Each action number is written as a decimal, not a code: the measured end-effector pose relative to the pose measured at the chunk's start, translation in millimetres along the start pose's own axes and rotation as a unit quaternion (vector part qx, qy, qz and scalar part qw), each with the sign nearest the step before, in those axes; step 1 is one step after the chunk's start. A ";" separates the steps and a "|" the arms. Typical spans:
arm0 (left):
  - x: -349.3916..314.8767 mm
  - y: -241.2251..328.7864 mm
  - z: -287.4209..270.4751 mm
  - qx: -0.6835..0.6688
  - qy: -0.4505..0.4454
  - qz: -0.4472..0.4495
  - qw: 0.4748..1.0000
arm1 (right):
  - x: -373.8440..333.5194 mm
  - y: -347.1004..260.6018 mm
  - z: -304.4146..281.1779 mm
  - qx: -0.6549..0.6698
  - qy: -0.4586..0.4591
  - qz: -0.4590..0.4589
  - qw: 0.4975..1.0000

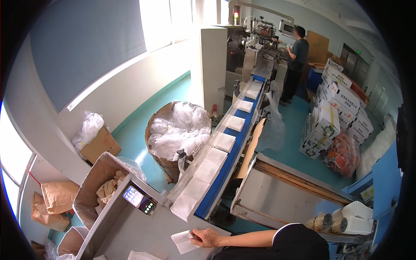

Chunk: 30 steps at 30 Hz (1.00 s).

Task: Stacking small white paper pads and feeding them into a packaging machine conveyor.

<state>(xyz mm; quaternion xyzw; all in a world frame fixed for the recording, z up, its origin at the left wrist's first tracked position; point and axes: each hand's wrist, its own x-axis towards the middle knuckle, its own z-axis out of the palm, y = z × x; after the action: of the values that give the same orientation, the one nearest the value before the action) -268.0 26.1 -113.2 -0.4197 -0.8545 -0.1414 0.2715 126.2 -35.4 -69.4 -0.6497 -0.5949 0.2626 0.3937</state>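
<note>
At the bottom of the head view my right hand [209, 238] reaches in from the right, its fingers closed on a flat white packet [182, 242] above a grey metal table [158, 229]. What the packet is made of cannot be made out. More white packets [186, 206] lie overlapped at the near end of a blue conveyor belt [213, 196], just beyond my hand. Farther up the belt they lie apart, one by one. Another white piece [143, 255] rests on the table at the lower edge. My left hand does not show.
A phone [139, 199] lies on the table's left rim. Left of the belt stand a round bin of clear plastic [178, 130] and a lined carton [91, 195]. A panelled metal trough [281, 190] and stacked boxes [342, 104] are right. A person [298, 56] stands by the far machine.
</note>
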 end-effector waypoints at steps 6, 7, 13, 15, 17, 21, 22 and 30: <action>0.6 2.0 0.3 -0.006 -0.009 0.003 1.000 | -0.6 0.8 -1.8 -0.005 -0.005 0.010 1.000; 0.1 1.9 -2.5 -0.006 -0.011 0.002 1.000 | -0.4 -1.0 -1.9 -0.003 -0.007 0.013 1.000; 0.7 -0.1 -4.5 -0.005 -0.019 -0.002 1.000 | -0.2 -3.7 -2.6 0.001 -0.012 0.014 1.000; 0.6 1.0 -4.5 -0.006 -0.021 -0.002 1.000 | 0.0 -2.3 -1.9 0.002 -0.010 0.012 1.000; 1.3 2.5 -5.1 -0.007 -0.023 -0.002 1.000 | 0.1 -1.1 -1.1 0.004 -0.007 0.011 1.000; 1.9 5.2 -6.8 -0.010 -0.027 -0.003 1.000 | 1.3 0.7 0.0 0.002 -0.001 0.008 1.000; 1.8 4.4 -5.6 -0.010 -0.028 -0.004 1.000 | 1.4 1.1 0.3 0.000 -0.005 0.011 1.000; -0.1 2.7 0.2 -0.016 -0.035 -0.006 0.999 | 0.9 0.3 0.4 0.000 0.006 0.001 1.000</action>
<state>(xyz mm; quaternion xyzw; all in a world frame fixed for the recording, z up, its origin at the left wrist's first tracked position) -265.9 27.8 -113.4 -0.4236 -0.8637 -0.1414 0.2337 126.3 -34.4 -69.8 -0.6515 -0.5921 0.2589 0.3975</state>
